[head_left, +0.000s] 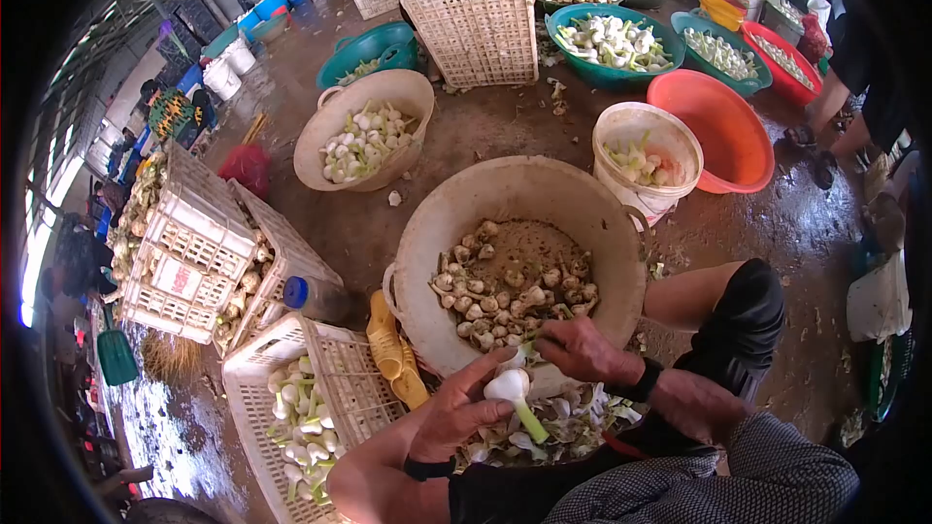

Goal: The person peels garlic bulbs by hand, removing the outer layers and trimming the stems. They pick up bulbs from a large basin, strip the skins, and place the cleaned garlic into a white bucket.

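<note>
My left hand (466, 409) is closed around a white garlic bulb (508, 386) with a short green stem pointing down. My right hand (584, 349) is closed just beside it, its fingertips at a pale green and white piece near the bulb. What the right fingers pinch is too small to make out. Under both hands stands a large beige tub (515, 172) holding brownish, unpeeled garlic bulbs (476, 306). Loose garlic skins (573, 424) lie below my hands, between the tub and my lap.
At my left is a white crate (361, 383) with peeled garlic beside it, near yellow shoes (390, 340). A beige basin (417, 150), a white bucket (636, 196) and an orange basin (743, 150) stand beyond the tub. Other people's legs (835, 112) are at the right.
</note>
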Available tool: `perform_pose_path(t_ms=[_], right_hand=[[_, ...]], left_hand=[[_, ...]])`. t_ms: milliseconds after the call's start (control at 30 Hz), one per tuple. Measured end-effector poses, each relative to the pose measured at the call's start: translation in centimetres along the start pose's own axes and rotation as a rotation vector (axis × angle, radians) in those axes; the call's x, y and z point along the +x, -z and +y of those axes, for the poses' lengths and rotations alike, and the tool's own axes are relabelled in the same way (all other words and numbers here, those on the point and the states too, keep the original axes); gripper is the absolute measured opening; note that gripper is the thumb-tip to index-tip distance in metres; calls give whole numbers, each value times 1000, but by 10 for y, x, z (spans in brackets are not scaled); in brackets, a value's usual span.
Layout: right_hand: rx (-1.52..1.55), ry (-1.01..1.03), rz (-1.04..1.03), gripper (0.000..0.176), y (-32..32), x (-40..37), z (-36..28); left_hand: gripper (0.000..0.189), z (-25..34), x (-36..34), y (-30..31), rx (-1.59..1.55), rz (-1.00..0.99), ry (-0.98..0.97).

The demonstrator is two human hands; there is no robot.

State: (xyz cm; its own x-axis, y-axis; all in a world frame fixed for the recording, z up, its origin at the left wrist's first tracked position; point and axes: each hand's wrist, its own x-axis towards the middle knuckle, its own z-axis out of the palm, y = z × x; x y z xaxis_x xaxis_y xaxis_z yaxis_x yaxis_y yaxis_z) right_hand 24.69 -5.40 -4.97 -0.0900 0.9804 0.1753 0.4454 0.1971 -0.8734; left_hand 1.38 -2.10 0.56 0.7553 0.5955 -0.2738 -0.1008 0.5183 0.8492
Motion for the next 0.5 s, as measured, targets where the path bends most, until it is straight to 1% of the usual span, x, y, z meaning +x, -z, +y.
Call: perform_pose_path(t_ms=[33, 100, 167, 267, 300, 333, 367, 400, 433, 467, 500], right_hand=[[2, -1, -1, 19, -3, -1, 2], [-86, -66, 6, 18, -10, -1, 11], [-100, -65, 15, 19, -15, 1, 18], [-158, -60, 25, 19, -16, 2, 22], [-140, -86, 2, 25, -14, 1, 22], [-121, -109, -21, 31, -12, 1, 20], [-118, -110, -20, 31, -10, 1, 19], [92, -212, -102, 32, -7, 0, 15], [302, -311, -183, 33, -3, 0, 8], [302, -313, -185, 33, 2, -3, -4], [506, -385, -327, 34, 9, -5, -22]], left_hand=[[64, 0, 0, 3, -2, -15, 0], [63, -2, -1, 7, -3, -29, 2], [60, 0, -1, 7, 69, -66, 122], [56, -2, 1, 4, 25, -48, 150], [56, -3, 1, 4, 23, -50, 153], [55, -2, 2, 4, 52, -50, 102], [53, -2, 3, 5, 81, -50, 51], [53, -2, 3, 5, 82, -49, 56], [53, -3, 5, 5, 120, 26, -32], [52, -4, 7, 5, 156, 102, -122], [52, -7, 8, 6, 152, 104, -124]])
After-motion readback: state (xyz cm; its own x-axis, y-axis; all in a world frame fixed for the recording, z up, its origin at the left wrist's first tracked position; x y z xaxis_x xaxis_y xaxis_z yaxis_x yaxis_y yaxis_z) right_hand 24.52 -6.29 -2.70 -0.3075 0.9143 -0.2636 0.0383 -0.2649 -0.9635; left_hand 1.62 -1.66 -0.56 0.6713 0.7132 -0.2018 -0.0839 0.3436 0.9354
